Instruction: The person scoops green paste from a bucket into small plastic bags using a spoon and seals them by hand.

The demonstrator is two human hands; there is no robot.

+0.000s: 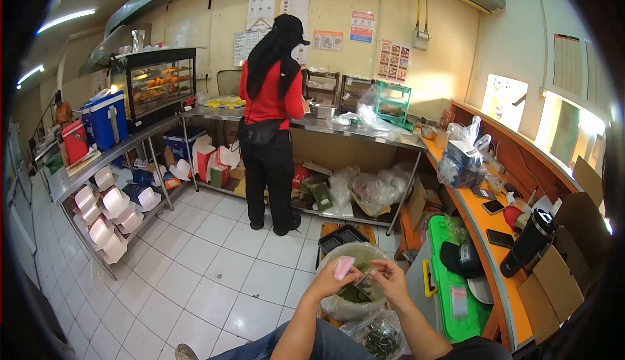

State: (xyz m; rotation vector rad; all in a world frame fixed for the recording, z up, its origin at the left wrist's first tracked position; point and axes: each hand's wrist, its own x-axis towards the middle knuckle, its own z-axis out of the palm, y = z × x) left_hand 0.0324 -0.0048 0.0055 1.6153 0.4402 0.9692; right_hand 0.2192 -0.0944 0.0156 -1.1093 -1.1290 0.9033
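Observation:
My left hand (330, 282) is closed around a small pink-and-white packet (344, 268), perhaps a stack of little plastic bags. Close beside it, my right hand (390, 283) has its fingertips pinched together; something thin and clear seems to be between the hands, too small to name. Both hands are above a pale round tub (333, 307) lined with plastic, with green leafy-looking pieces inside. In front of my knees sits a clear plastic bag (381, 338) of dark green items.
A black tray (341, 236) lies behind the tub. On my right are a green-lidded box (465, 324) carrying a black cap (461, 259), and an orange counter (485, 230) with phones and a black tumbler (528, 241). A person in red (270, 99) stands at the steel table (351, 129).

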